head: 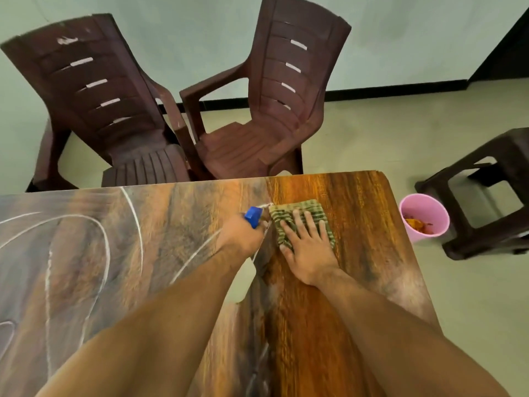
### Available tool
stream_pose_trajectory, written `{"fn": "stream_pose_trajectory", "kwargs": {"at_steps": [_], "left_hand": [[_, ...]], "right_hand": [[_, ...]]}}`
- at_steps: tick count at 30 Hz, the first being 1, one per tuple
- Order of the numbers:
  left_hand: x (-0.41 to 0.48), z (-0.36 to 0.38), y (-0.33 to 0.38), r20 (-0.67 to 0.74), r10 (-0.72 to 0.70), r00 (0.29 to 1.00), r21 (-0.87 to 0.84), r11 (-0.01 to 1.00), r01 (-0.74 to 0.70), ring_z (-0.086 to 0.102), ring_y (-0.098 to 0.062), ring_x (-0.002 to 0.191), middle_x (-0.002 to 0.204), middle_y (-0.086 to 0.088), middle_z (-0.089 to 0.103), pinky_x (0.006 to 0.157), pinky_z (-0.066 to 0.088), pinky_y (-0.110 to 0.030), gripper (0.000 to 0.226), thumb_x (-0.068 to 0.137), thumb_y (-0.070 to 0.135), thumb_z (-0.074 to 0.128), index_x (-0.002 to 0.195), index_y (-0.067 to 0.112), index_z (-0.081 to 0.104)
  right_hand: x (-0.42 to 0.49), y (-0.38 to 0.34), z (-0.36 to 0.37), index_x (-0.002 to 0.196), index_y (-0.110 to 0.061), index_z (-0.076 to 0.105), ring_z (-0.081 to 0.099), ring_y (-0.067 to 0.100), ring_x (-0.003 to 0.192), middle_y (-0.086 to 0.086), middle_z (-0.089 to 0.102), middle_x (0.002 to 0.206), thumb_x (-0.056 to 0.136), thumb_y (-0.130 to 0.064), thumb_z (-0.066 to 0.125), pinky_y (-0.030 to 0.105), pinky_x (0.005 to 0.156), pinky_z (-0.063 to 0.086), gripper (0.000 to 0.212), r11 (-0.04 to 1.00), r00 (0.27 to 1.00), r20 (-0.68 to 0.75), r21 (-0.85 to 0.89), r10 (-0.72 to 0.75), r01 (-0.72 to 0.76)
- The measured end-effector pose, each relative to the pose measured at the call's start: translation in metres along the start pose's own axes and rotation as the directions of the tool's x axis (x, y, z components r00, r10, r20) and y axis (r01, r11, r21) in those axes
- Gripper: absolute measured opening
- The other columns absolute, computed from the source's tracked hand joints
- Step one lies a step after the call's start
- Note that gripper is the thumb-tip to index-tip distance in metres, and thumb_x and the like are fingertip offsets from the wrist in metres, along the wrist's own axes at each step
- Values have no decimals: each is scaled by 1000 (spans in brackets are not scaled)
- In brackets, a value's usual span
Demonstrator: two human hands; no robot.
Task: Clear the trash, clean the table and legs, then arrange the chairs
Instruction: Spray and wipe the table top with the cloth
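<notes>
My left hand [242, 234] is closed around a spray bottle with a blue nozzle [253, 215]; its pale body [243, 282] shows below my wrist. My right hand [306, 242] lies flat, fingers spread, pressing a green striped cloth [312, 213] onto the wooden table [357, 253] near its far right corner. The table's left part carries white curved streaks and looks dull; the right part is glossy orange-brown.
Two dark brown plastic armchairs [94, 110] [274, 116] stand beyond the table's far edge, angled toward each other. A pink bin [425, 217] with orange trash inside sits on the floor to the right, beside a dark plastic stool [486, 193].
</notes>
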State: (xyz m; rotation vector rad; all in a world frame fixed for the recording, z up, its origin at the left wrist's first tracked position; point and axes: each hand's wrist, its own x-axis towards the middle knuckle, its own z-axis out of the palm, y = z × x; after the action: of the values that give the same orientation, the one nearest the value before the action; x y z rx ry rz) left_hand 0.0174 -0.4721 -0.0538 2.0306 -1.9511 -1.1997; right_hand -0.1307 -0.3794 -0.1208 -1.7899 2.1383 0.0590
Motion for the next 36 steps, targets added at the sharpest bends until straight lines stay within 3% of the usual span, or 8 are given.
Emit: {"fn": "stream_pose_trajectory", "kwargs": {"at_steps": [10,15,18,23,25,30,34,36], "left_hand": [[50,-25,-8,4,-55,999,-84,995,55,53,-15,63,72,-3,52,58,47,-28,25,90,30,69,83,13,52],[60,-45,-18,-62,-59,996,-69,996,55,60,-22,67,75,-7,63,62,50,-30,27,88,31,71,82,10,56],[55,-55,-20,-67,-76,995,-83,994,70,63,-25,78,81,-7,59,70,50,-32,25,89,27,70,97,6,60],[36,-76,-44,-84,-118,989,-223,970,97,58,-19,68,79,-8,59,67,55,-35,32,88,34,72,99,6,60],[20,-86,-54,-105,-115,988,-249,965,86,55,-20,68,76,-10,57,63,51,-33,30,88,29,72,92,3,58],[-31,-88,-75,-22,-87,996,-141,987,83,53,-21,60,64,-7,53,55,45,-33,30,89,23,71,72,8,52],[-77,-72,-102,77,-64,995,-58,996,69,48,-17,57,60,-2,48,53,37,-26,39,91,30,69,65,14,45],[-98,-68,-115,92,-65,994,-57,996,70,48,-17,56,60,-3,47,52,36,-26,41,92,31,69,65,14,43]], "right_hand": [[130,-24,-33,159,-30,1,-19,33,151,7,-15,166,103,-52,18,57,120,-11,63,949,964,32,167,265,-266],[128,-98,-21,159,-26,1,-18,36,150,6,-11,167,96,-35,49,60,120,-7,80,953,957,100,-106,-272,282],[120,-87,-16,158,-24,20,-12,25,153,-1,10,167,102,-48,34,52,122,-8,63,859,861,104,-78,-498,507],[141,-80,-22,158,-36,4,-18,33,151,3,-12,167,102,-55,20,59,118,-13,62,986,989,-10,74,149,-148],[128,-108,-16,158,-35,1,-20,38,150,5,-16,166,102,-54,19,62,116,-14,62,989,990,33,60,136,-138],[31,-115,8,157,-36,3,-20,29,150,-1,-13,166,102,-54,22,55,119,-14,61,921,918,128,-64,-374,384],[3,-69,8,157,-34,-3,-24,31,149,4,-19,165,102,-56,17,54,119,-16,62,979,981,49,64,189,-192],[-12,-83,12,157,-33,-7,-24,35,149,7,-23,163,103,-55,15,57,118,-16,62,958,960,72,77,271,-276]]}}
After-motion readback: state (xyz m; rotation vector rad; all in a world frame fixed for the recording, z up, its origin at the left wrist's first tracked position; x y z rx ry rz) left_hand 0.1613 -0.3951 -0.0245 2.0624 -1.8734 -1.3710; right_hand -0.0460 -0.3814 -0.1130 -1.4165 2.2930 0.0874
